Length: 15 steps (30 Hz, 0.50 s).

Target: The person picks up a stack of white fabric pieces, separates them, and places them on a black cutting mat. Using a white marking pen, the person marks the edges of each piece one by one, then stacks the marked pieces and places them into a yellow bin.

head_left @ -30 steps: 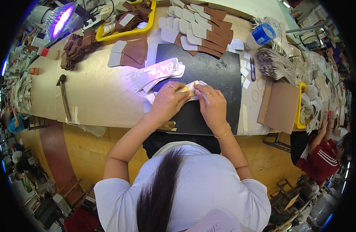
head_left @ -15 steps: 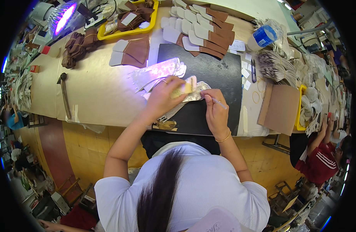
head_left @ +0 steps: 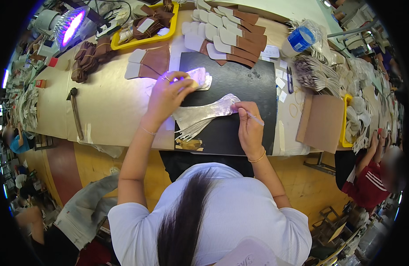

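A silvery, shiny stack of strap-like pieces (head_left: 197,115) lies across a black mat (head_left: 257,88), its narrow strips fanned toward the lower left. My right hand (head_left: 248,128) is closed at the stack's rounded right end, with a thin whitish stick (head_left: 256,118) jutting from between the fingers. My left hand (head_left: 168,95) is up over a second pale stack (head_left: 205,80), lit violet by the lamp. Its fingers pinch a small pale yellow pad (head_left: 193,83), partly hidden by them.
A violet lamp (head_left: 72,27) shines from the upper left. Brown-and-grey leather pieces (head_left: 233,42) lie at the back, near a yellow tray (head_left: 171,33). A hammer (head_left: 75,113) rests at left. A blue-labelled bottle (head_left: 300,40), a cutter knife (head_left: 290,80) and cardboard (head_left: 320,122) are at right.
My left hand has moved up and left with the yellow pad, away from the silvery stack, uncovering its strips. My right hand stays at the stack's end. A person appears at lower left.
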### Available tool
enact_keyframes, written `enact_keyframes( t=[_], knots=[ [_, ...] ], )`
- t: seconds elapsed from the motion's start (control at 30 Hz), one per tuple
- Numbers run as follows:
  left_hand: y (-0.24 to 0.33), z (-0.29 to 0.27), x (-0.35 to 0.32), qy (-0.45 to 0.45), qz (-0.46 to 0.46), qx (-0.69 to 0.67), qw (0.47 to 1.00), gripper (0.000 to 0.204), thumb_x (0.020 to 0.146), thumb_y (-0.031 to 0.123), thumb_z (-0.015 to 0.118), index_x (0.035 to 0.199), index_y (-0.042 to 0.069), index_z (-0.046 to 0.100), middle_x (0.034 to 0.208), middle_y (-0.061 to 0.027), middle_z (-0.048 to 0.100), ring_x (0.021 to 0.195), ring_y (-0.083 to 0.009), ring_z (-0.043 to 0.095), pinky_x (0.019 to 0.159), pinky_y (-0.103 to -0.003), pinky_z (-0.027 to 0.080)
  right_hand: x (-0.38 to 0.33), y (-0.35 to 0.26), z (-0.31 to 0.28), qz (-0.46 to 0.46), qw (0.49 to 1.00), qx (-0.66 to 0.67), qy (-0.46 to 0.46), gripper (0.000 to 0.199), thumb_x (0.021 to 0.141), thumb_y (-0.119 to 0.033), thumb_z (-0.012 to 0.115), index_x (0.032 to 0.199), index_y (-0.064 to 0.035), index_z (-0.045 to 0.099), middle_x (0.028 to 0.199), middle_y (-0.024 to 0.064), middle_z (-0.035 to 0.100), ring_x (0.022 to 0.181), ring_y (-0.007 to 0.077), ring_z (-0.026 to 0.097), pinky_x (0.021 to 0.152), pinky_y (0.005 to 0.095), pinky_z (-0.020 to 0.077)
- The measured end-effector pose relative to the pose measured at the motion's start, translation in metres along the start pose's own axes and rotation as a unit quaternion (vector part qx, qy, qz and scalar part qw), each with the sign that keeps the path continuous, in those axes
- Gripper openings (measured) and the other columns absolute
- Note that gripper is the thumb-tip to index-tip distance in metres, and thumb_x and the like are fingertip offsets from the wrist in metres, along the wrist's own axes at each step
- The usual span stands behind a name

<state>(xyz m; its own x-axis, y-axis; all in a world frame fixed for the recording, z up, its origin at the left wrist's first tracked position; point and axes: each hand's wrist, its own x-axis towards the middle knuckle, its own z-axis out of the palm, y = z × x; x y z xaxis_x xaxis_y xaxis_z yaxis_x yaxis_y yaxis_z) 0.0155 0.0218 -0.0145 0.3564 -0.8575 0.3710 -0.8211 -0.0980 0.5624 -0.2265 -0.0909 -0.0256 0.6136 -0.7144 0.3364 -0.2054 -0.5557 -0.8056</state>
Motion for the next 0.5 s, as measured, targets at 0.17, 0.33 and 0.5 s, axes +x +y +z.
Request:
enact_keyframes(
  t=[0.17, 0.33, 0.5],
  knots=[
    [0.044, 0.032, -0.023, -0.068, 0.044, -0.048, 0.996, 0.02, 0.079, 0.015, 0.082, 0.096, 0.006, 0.077, 0.105, -0.0081, 0.069, 0.095, -0.027, 0.066, 0.084, -0.037, 0.054, -0.006, 0.01, 0.001, 0.075, 0.991, 0.11, 0.019, 0.024, 0.108, -0.02, 0.05, 0.106, -0.0003, 0.064, 0.098, 0.0126, 0.064, 0.087, 0.0248, 0.068, 0.08, 0.0328, 0.0514],
    [0.05, 0.041, -0.033, -0.066, 0.043, -0.048, 0.996, 0.021, 0.077, 0.015, 0.083, 0.096, 0.008, 0.078, 0.105, -0.0072, 0.069, 0.096, -0.0271, 0.064, 0.084, -0.039, 0.052, -0.005, 0.007, -0.002, 0.093, 0.983, 0.16, 0.006, 0.03, 0.11, -0.023, 0.047, 0.11, 0.0034, 0.062, 0.106, 0.0124, 0.061, 0.094, 0.0212, 0.07, 0.082, 0.0298, 0.0526],
    [0.053, 0.042, -0.034, -0.058, 0.056, -0.031, 0.996, 0.019, 0.077, 0.015, 0.082, 0.094, 0.009, 0.078, 0.105, -0.0063, 0.069, 0.097, -0.0265, 0.063, 0.086, -0.039, 0.051, -0.006, 0.008, 0.002, 0.1, 0.979, 0.175, 0.003, 0.031, 0.11, -0.023, 0.046, 0.113, 0.0041, 0.06, 0.107, 0.0121, 0.06, 0.096, 0.0219, 0.071, 0.084, 0.0293, 0.0533]
  ],
)
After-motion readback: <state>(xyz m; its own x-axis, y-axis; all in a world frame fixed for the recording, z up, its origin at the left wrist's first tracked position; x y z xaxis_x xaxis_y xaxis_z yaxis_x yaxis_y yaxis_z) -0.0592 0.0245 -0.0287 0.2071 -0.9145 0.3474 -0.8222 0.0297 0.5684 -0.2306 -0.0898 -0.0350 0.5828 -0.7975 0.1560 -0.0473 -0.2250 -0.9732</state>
